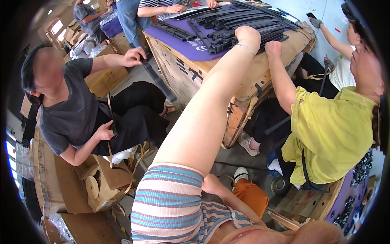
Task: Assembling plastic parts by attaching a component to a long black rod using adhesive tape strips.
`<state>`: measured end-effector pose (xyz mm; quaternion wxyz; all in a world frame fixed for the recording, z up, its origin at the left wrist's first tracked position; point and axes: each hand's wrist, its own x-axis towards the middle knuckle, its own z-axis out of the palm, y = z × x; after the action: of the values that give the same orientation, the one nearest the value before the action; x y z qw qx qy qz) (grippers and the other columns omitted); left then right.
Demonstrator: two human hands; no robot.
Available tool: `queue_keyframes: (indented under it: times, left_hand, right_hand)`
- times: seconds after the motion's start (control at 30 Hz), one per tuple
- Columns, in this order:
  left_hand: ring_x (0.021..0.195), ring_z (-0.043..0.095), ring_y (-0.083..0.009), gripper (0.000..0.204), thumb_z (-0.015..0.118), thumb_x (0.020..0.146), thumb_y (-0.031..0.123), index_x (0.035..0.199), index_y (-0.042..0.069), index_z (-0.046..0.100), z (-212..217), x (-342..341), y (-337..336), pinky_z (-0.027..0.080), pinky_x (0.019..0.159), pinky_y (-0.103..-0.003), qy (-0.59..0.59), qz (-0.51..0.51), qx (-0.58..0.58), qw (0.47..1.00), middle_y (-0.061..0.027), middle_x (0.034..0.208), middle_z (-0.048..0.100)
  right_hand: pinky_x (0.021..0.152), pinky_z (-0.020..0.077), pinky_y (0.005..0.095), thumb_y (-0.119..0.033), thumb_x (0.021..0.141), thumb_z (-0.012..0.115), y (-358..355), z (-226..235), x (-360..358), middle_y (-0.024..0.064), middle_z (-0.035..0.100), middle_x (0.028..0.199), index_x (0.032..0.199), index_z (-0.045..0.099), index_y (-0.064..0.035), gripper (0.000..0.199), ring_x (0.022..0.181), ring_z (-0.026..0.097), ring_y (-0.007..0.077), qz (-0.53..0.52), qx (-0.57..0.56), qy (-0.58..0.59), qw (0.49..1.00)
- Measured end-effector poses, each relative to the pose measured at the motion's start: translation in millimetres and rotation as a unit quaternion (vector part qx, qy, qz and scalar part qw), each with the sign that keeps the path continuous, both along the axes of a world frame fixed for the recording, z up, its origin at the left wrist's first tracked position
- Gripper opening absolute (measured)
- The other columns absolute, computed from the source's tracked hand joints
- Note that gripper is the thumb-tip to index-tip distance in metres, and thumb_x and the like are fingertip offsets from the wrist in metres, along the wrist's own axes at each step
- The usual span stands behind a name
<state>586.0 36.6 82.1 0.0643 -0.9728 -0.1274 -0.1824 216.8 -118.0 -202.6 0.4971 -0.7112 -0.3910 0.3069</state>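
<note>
My left hand (pixel 248 37) reaches far forward on an outstretched arm, a thin bracelet at the wrist. It is closed at the near edge of a pile of long black strips (pixel 239 20); its curled fingers hide what they grip. The strips lie on a purple mat (pixel 162 31) over a large wooden crate (pixel 174 65). Low in the middle, my right hand (pixel 212 185) is closed, partly covered by my left arm in its striped sleeve. Whatever it holds is hidden.
To the left, a seated person in dark grey holds a black strip (pixel 158 80). At right, a person in yellow-green rests a fist (pixel 273 49) by the crate's edge. Cardboard boxes (pixel 65 179) stand lower left. A tape roll (pixel 280 185) sits near a wooden box (pixel 304 207).
</note>
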Motion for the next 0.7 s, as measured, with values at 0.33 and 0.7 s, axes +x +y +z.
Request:
queue_keyframes:
  times: [0.33,0.7]
  left_hand:
    - [0.089,0.064,-0.0234,0.019,0.054,0.077,0.017,0.088,0.010,0.069,-4,-10,-18,0.051,0.072,-0.035,-0.041,-0.016,-0.117,0.992,-0.0103,0.094,0.066]
    - [0.082,0.062,-0.0347,0.034,0.058,0.077,0.031,0.078,-0.003,0.064,-7,-161,1,0.049,0.075,-0.039,-0.199,-0.008,-0.387,0.900,-0.0221,0.082,0.063]
  right_hand:
    - [0.057,0.0434,0.0423,-0.023,0.083,0.055,4,-24,3,0.0170,0.056,0.065,0.078,0.051,-0.0024,0.022,0.064,0.056,0.0360,-0.018,0.050,0.000,0.999]
    - [0.059,0.0445,0.0387,-0.025,0.084,0.055,1,18,5,0.0165,0.059,0.068,0.080,0.055,-0.0016,0.023,0.066,0.059,0.0320,-0.001,-0.113,-0.009,0.994]
